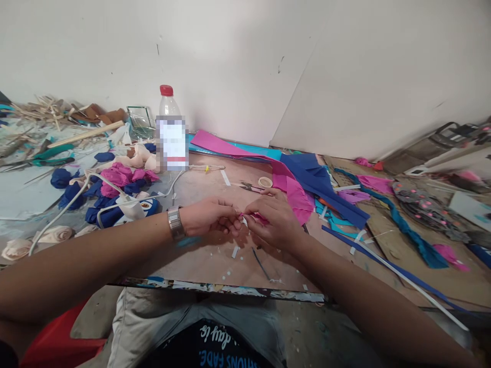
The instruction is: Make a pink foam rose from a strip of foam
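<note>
Over the middle of the table, my left hand (212, 216), with a metal watch (175, 223) on its wrist, pinches one side of a small piece of pink crepe paper (241, 216). My right hand (273, 219) meets it from the other side, its thumb and fingers closed on the same pink piece. Much of the paper is hidden by the fingers. Just behind my right hand lie small scissors (251, 187) and a roll of tape (265, 182). A long pink strip (293, 191) runs behind and to the right of my right hand.
Blue, pink and cream paper flowers (115, 179) and a white charger with its cable (129, 207) lie at left. A red-capped bottle (167, 102) stands at the back. Dark blue paper (322, 186) and cardboard (387, 235) are at right. The table's front edge (245, 292) is near my lap.
</note>
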### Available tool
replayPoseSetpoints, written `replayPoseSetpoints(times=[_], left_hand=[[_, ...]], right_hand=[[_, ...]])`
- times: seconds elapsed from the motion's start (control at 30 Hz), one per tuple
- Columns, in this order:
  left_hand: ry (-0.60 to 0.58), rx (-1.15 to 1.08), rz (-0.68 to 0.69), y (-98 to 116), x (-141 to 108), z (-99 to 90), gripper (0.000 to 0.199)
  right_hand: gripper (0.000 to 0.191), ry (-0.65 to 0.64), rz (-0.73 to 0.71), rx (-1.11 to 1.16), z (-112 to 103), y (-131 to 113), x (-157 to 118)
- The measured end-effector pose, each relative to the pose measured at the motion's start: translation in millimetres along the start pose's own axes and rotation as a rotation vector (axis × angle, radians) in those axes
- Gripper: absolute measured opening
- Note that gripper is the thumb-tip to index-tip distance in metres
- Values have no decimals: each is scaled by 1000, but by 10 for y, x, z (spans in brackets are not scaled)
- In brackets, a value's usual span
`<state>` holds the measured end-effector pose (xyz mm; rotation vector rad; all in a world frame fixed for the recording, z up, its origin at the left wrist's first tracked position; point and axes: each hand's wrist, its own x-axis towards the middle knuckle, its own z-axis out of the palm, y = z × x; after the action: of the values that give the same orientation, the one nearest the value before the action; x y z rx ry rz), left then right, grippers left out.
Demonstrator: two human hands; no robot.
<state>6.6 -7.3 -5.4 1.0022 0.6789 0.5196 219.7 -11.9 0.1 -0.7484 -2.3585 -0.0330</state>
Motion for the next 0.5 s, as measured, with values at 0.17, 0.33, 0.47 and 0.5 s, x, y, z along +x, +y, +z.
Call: replayPoseSetpoints(times=[0.17, 0.33, 0.47, 0.5], left_hand=[[65, 412, 210, 7, -29, 6, 25], [289, 1244, 603, -78, -53, -23, 17], [317, 1633, 802, -120, -35, -65, 27], [313, 1678, 830, -119, -33, -73, 29]], right_hand=[[9, -17, 17, -10, -1, -2, 4], [6, -69, 72, 39, 32, 24, -16], [9, -67, 147, 131, 54, 28, -15], [10, -69, 173, 150, 55, 26, -11]])
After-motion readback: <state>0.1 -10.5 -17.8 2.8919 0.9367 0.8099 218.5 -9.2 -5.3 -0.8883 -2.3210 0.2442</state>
